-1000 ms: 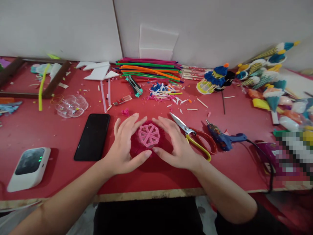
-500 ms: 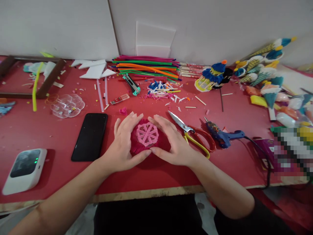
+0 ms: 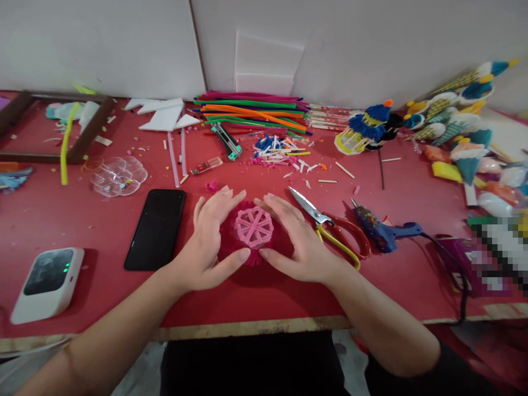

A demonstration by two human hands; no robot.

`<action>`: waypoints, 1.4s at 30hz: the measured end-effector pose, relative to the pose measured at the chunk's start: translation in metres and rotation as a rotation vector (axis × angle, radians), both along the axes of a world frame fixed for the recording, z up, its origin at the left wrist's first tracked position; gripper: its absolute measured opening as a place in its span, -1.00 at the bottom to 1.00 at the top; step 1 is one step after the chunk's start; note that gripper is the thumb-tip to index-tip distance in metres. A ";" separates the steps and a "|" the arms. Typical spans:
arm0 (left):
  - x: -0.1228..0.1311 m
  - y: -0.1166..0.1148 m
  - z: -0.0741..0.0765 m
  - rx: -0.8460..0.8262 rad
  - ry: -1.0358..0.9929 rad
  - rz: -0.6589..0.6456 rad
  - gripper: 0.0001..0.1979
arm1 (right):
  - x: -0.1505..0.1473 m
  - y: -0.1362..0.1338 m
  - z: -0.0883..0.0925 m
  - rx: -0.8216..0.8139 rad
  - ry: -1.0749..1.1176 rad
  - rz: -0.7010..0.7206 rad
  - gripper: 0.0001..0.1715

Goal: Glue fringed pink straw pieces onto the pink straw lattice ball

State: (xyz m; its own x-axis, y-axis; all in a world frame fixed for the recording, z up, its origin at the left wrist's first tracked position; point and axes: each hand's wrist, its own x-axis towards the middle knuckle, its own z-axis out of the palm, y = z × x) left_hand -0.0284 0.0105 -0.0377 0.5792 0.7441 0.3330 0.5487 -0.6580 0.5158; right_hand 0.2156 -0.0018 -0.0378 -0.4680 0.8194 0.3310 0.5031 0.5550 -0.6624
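Observation:
A pink spoked wheel (image 3: 253, 226) sits on top of a dark red fringed piece (image 3: 227, 239) on the red table (image 3: 103, 291), near its front edge. My left hand (image 3: 206, 242) cups the piece from the left, fingers curved round its rim and thumb under its near side. My right hand (image 3: 299, 239) cups it from the right in the same way. The two thumbs nearly meet in front of the wheel.
A black phone (image 3: 155, 229) and a white device (image 3: 47, 283) lie to the left. Scissors (image 3: 334, 226) and a blue glue gun (image 3: 381, 230) lie to the right. Coloured sticks (image 3: 251, 113), cut bits (image 3: 280, 154), a clear tray (image 3: 119, 176) and finished crafts (image 3: 449, 129) fill the back.
Both hands have closed in a little tighter round the fringed piece, the thumbs coming nearer each other. The piece stays in place; the camera shifted slightly.

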 end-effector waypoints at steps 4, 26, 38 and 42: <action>0.000 0.002 0.004 -0.034 0.024 -0.014 -0.16 | 0.002 -0.001 0.003 -0.047 0.057 0.035 -0.02; 0.011 -0.001 0.005 0.037 0.025 0.037 -0.26 | 0.006 0.005 0.002 -0.029 -0.075 -0.005 0.17; 0.011 0.001 0.001 0.072 0.035 0.038 -0.26 | 0.003 0.003 0.000 -0.041 -0.077 -0.037 0.06; 0.010 0.001 -0.002 0.127 0.043 0.036 -0.26 | 0.002 0.003 -0.002 -0.020 -0.086 -0.070 0.03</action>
State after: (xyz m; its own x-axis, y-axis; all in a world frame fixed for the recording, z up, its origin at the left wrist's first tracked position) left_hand -0.0183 0.0115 -0.0394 0.5687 0.7182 0.4009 0.5932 -0.6958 0.4050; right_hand 0.2181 0.0012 -0.0397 -0.4358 0.8570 0.2749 0.5955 0.5036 -0.6259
